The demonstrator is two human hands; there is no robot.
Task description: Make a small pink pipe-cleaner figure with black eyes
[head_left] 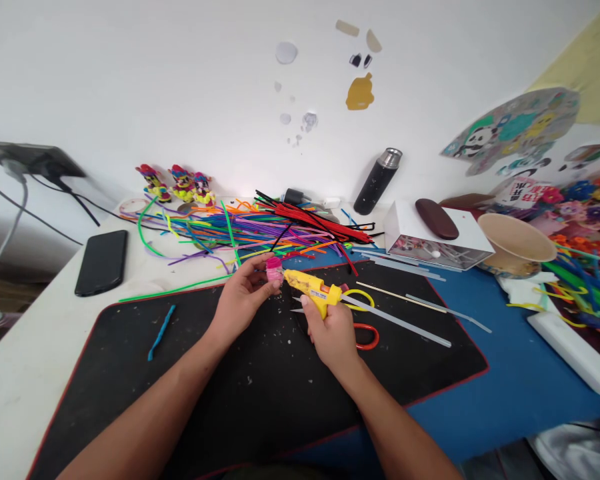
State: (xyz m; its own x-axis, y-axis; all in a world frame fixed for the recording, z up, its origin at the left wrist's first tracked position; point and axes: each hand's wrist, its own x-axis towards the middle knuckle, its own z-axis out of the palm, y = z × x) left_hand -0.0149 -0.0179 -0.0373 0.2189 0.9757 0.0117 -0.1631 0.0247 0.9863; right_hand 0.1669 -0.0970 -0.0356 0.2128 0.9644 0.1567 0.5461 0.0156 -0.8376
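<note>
Between the fingertips of my left hand [247, 290] is a small pink fuzzy piece [274, 269], darker pink on top and paler below. My right hand [333, 333] grips a yellow hot glue gun [307, 283] by its handle. A long translucent glue stick [405, 323] juts from the gun's back end. The gun's nozzle points left and is at the pink piece; whether it touches cannot be made out. Scissors with red-orange handles [373, 337] lie under the right hand, and a yellow handle loop [363, 300] shows behind the gun.
A black mat [220, 407] with red edging covers the desk front, with a blue twisted pipe cleaner [161, 333] on it. Behind lie many coloured pipe cleaners [280, 227], three small figures [183, 183], a black thermos [377, 181] and a white box [400, 223]. A phone [101, 263] lies left.
</note>
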